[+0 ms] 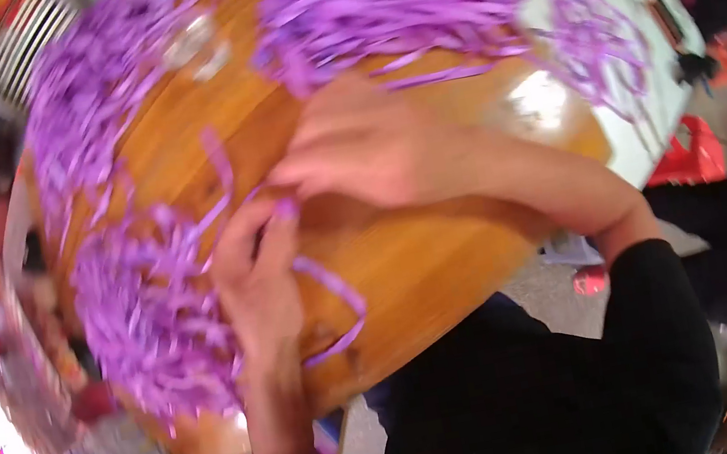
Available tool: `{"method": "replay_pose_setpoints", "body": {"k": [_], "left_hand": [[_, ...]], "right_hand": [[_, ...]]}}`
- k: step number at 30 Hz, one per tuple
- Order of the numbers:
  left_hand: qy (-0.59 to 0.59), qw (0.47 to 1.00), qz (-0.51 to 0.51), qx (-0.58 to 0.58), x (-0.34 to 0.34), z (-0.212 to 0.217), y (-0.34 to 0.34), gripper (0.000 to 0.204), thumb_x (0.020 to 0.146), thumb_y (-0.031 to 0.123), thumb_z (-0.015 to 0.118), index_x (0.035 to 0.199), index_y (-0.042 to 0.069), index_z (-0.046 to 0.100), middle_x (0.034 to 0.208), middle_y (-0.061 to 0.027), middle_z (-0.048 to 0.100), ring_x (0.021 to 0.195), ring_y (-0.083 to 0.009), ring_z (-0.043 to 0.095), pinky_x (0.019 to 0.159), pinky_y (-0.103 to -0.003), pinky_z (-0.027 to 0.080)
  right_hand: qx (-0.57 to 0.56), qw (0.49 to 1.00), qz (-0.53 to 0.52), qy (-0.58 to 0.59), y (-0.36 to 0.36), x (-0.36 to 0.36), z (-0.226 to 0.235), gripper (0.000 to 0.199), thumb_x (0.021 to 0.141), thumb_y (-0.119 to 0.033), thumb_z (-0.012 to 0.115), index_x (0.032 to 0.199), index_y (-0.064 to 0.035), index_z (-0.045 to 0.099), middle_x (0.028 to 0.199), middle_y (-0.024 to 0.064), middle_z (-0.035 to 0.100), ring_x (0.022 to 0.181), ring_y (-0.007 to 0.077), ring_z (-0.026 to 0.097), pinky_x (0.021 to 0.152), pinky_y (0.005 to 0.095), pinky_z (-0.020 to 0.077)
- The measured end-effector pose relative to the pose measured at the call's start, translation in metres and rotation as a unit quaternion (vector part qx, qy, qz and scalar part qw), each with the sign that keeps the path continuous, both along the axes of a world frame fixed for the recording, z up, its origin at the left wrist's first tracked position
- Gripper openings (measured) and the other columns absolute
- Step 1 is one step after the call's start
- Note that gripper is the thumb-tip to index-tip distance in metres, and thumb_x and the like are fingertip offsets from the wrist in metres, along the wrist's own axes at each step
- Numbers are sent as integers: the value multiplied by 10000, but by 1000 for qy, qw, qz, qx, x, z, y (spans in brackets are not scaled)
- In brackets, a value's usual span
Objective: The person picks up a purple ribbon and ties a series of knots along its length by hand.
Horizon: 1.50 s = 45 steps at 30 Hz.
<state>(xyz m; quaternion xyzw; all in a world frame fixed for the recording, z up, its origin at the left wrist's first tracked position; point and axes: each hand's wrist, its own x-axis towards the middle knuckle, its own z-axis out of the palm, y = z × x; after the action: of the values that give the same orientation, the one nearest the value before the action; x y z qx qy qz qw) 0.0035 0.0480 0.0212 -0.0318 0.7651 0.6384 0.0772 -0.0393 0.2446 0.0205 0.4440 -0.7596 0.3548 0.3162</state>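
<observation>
One narrow, shiny purple ribbon strip [285, 208] at my fingertips, over a curved-edged, orange-brown wooden table [399, 264]

My left hand [257, 269] is nearly closed, thumb and forefinger pinched on the strip; my right hand [360, 146] has its fingers bunched right beside them, though blur means I cannot tell whether it grips too. Below my left hand a loose purple ribbon loop [345, 290] curves over the wood. Just left of that hand lies a tangled heap of purple ribbons [150, 330]; beyond my right hand sits a thick, long bundle of purple ribbons [384, 7], and a third purple ribbon pile [88, 105] spreads at the far left
</observation>
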Motion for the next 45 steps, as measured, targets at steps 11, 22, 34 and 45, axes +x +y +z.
{"method": "replay_pose_setpoints", "body": {"k": [11,22,34,45], "left_hand": [[77,990,17,119,4,-7,1,67,832,14,633,898,1,629,807,21,580,715,-27,501,644,-165,410],[156,982,-58,86,2,-9,3,78,799,-37,636,857,13,621,816,7,548,679,-33,463,583,-168,366],[45,952,-28,302,7,-2,4,94,818,-36,632,897,14,623,842,-1,545,705,-52,457,593,-183,357],[-31,880,-82,467,5,-17,-1,114,876,18,581,982,22,622,906,-14,589,670,-56,435,540,-205,308]], "right_hand": [[-3,985,-3,-175,-17,20,5,194,704,-82,757,848,-43,634,751,51,585,681,188,548,631,309,393],[-158,842,65,-511,-14,25,5,33,825,-30,628,805,-26,602,741,-24,568,682,36,491,600,195,377],[-289,634,210,-686,-16,21,-3,94,854,-113,610,836,-21,611,716,-17,544,639,53,458,571,210,356],[-237,748,123,-608,-18,26,14,100,850,-76,631,913,1,612,786,-1,574,686,71,511,601,210,398]]}}
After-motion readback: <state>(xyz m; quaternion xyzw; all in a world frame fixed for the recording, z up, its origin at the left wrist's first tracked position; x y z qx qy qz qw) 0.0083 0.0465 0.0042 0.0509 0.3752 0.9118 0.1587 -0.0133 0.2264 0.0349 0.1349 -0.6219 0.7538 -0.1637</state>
